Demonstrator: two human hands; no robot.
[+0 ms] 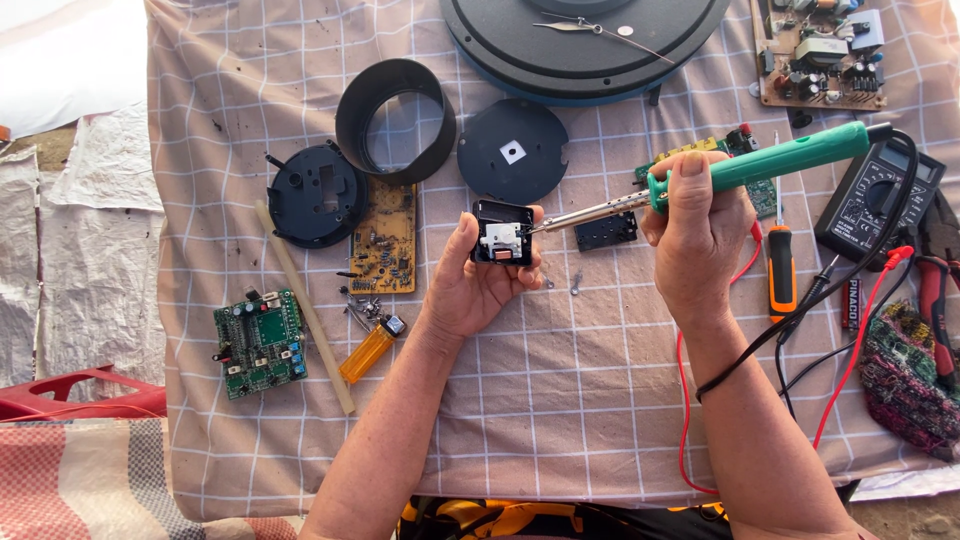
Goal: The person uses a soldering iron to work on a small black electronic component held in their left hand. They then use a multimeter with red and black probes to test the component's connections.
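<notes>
Left hand (pixel 470 290) — fingers curled shut around a small black plastic housing (pixel 502 233), squarish with rounded corners, a white square part and a copper-coloured tab set in its open face; held above the middle of the bench (pixel 560 400).

Right hand (pixel 695 235) — closed in a fist grip on a soldering iron (pixel 740 170): smooth green plastic handle, slim bright metal shaft, tip touching the white part in the housing. Its black cord loops over the right wrist.

Bench covering — soft beige cloth with a white grid, creased and speckled with dark crumbs.

Toward the far edge, middle: large round dark disc (pixel 585 40), matte, with a blue rim; nearer, a flat black round cover plate (pixel 513 150) with a white square at its centre, and a glossy black plastic ring (pixel 395 120), open-ended, lying tilted.

Left of the ring: round dark housing (pixel 318 195) with moulded ribs; beside it a mustard-yellow circuit board (pixel 385 240).

Near the left edge: green circuit board (pixel 260 342) with small capacitors; a long pale stick (pixel 305 310) lying diagonally; a translucent yellow lighter (pixel 370 350).

Far right corner: brown circuit board (pixel 820 55), densely populated.

Right edge: black multimeter (pixel 880 200) with red and black leads; orange-handled screwdriver (pixel 781 265); knitted multicoloured cloth (pixel 905 375).
</notes>
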